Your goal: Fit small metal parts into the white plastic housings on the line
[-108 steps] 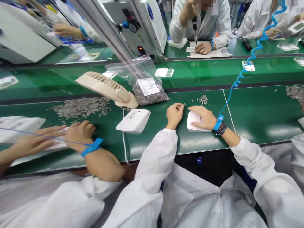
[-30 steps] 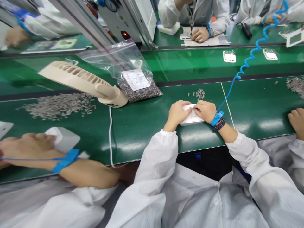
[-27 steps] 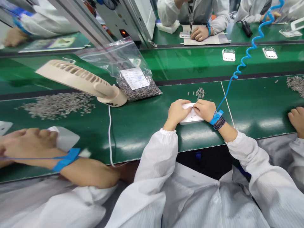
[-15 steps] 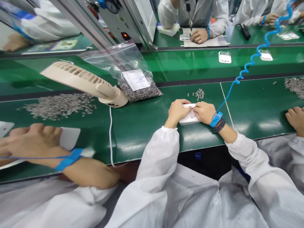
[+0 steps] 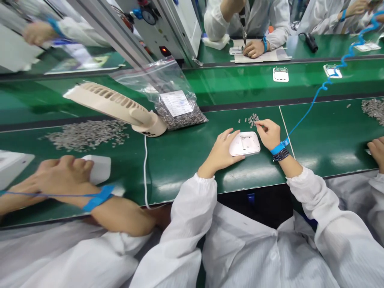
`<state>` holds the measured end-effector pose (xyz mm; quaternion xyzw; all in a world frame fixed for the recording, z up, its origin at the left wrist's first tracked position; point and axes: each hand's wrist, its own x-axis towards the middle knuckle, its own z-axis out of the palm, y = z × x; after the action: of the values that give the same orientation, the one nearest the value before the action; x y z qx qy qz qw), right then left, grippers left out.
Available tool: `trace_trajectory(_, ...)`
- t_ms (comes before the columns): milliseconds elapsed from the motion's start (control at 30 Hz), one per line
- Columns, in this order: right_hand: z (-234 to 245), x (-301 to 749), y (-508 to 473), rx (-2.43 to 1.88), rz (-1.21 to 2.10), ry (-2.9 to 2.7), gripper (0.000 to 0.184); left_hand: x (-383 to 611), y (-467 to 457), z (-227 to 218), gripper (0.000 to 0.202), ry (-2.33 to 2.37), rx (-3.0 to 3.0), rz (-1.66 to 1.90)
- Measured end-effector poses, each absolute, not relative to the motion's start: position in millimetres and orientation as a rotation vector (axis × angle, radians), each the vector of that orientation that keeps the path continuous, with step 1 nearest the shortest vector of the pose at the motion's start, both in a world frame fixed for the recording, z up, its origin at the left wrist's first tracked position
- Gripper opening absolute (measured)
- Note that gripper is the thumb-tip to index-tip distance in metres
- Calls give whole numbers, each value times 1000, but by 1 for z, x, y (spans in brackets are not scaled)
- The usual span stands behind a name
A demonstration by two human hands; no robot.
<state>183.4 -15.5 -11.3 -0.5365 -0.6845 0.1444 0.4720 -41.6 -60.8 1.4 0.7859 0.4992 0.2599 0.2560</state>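
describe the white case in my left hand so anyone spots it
On the green bench, find the clear bag. Right of it, nearer you, your left hand holds the case by its left end. Unlike the white shells beyond it, this one is held, rectangular recess facing up.

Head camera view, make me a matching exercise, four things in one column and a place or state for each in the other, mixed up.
1. left hand
2. right hand
3. plastic bag
4. coiled cord

A. bears a white label
B. joins a blue wristband
C. grips the white case
D. fingertips at the small pile of metal pieces

Pairs: 1-C, 2-D, 3-A, 4-B
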Motion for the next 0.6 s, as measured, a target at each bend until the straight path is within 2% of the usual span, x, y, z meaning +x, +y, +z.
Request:
trace_trajectory(100, -10, 184, -17, -1275, 364, -1664, 20, -43, -75, 3, 102, 1421, 2157, 726)
trace_trajectory(200, -9, 186, -18, -1258, 363, -1624, 19, -57, -90, 0, 97, 1638, 2064, 845)
trace_trajectory(400, -9, 186, -18, -1284, 394, -1631, 19, -124, -105, -4, 82, 2467, 1439, 1015)
trace_trajectory(600, -11, 185, -18, -1297, 409, -1630, 19, -164, -97, 0, 83, 2713, 1081, 999)
